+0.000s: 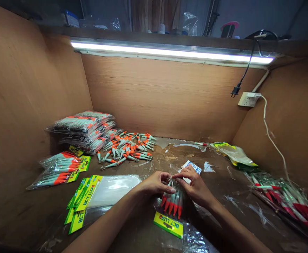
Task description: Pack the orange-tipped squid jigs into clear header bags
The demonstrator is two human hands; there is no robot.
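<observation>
A clear bag of squid jig lures, pale with orange-red tips, lies in front of me with its yellow-green BCT LURE header card toward me. My left hand is closed on the bag's far end, its thumb lying across the lures. From the other side my right hand pinches the same end, index finger and thumb meeting near the left fingertips. The hands partly hide the far ends of the lures. Just beyond my right hand lies a white label with blue print.
Flat bags with yellow-green headers lie left of my arms. Behind them are filled bags, stacked packs and a loose lure pile. Red-tipped lures and more header bags lie right, below a cabled socket.
</observation>
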